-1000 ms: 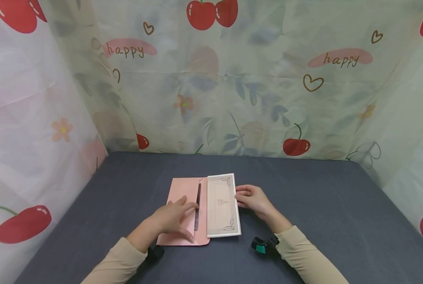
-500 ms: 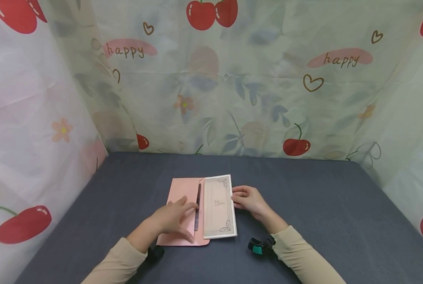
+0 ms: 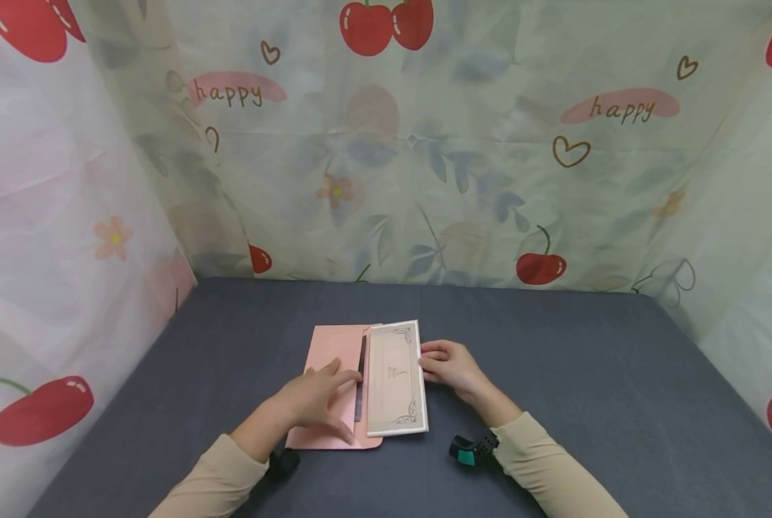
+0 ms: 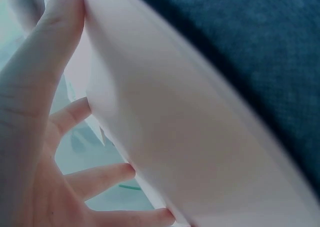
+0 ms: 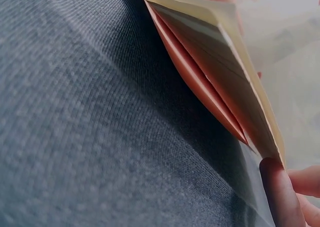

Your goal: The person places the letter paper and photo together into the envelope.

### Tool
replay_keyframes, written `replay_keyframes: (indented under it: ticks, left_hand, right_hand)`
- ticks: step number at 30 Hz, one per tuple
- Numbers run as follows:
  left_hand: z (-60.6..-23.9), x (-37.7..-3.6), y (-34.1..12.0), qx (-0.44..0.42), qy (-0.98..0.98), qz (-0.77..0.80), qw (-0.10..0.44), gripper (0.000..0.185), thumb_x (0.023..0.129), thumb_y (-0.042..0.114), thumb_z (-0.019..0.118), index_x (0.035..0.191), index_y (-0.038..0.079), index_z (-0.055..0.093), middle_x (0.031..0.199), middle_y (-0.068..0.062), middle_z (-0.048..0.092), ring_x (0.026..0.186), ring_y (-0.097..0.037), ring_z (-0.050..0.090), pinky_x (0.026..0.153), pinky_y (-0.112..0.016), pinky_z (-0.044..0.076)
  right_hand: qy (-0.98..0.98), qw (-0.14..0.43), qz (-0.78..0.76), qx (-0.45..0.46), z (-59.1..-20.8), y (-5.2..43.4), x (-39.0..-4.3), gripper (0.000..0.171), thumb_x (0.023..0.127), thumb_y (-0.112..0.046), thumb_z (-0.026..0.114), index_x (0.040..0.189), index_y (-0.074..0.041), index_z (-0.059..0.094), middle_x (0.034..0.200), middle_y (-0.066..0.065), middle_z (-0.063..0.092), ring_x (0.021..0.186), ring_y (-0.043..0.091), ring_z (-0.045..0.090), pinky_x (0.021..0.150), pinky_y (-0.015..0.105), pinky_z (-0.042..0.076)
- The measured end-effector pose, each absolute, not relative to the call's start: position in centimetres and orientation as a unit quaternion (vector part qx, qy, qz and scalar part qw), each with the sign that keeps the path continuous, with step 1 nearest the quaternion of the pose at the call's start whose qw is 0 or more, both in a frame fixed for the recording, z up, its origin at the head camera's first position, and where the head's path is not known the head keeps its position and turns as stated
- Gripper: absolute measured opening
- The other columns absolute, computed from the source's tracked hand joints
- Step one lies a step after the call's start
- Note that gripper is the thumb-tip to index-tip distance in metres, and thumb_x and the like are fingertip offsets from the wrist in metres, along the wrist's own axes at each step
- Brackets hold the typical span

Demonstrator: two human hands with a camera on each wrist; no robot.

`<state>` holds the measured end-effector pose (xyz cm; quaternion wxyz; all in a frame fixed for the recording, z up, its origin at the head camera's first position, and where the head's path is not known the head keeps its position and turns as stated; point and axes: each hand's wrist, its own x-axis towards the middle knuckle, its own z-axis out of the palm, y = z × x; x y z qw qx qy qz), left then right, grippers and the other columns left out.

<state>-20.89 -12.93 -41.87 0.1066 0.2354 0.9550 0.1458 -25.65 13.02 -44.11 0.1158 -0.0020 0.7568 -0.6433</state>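
Observation:
A pink envelope [image 3: 335, 344] lies on the dark cloth, its flap turned to the right and a dark strip [image 3: 361, 399] showing along its opening. My left hand [image 3: 317, 396] rests on it with fingers spread; in the left wrist view the thumb and fingertips touch the pink paper [image 4: 165, 107]. A cream card [image 3: 393, 410] with a white edge and grey corner scrolls overlaps the flap. My right hand [image 3: 455, 367] pinches the card's right edge between thumb and fingers. Seen from the right wrist, the card [image 5: 250, 92] tilts up from the envelope [image 5: 195, 84], its held edge raised.
The dark cloth [image 3: 554, 360] covers the whole table. Pale curtains [image 3: 476, 144] printed with cherries and "happy" enclose the back and sides. A black wrist strap with a green patch [image 3: 466, 457] hangs below my right wrist.
My right hand has moved left with the card, which now covers more of the flap and sits closer to the opening. The left hand and envelope have stayed in place.

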Motion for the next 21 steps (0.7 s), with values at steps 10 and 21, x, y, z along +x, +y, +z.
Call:
replay_keyframes:
  ticks: [10,21]
  left_hand:
    - [-41.78,-20.76,-12.96,0.244,0.953,0.148,0.099,0.087,0.052,0.058,0.082,0.125,0.023,0.05,0.14,-0.026,0.042,0.119,-0.039,0.053,0.105,-0.058,0.033]
    - [-41.78,-20.85,-13.0,0.253,0.952,0.146,0.096,0.087,0.053,0.058,0.081,0.125,0.022,0.05,0.138,-0.026,0.042,0.117,-0.039,0.054,0.104,-0.059,0.034]
  right_hand:
    - [0.761,0.113,-0.639,0.007,-43.88,12.65,-25.57,0.034,0.086,0.0,0.06,0.118,0.01,0.053,0.094,0.014,0.067,0.069,0.006,0.062,0.065,0.023,0.056]
    - [0.766,0.112,-0.633,0.009,-43.44,12.27,-25.61,0.034,0.086,-0.001,0.06,0.118,0.009,0.053,0.093,0.015,0.067,0.07,0.008,0.063,0.067,0.026,0.057]
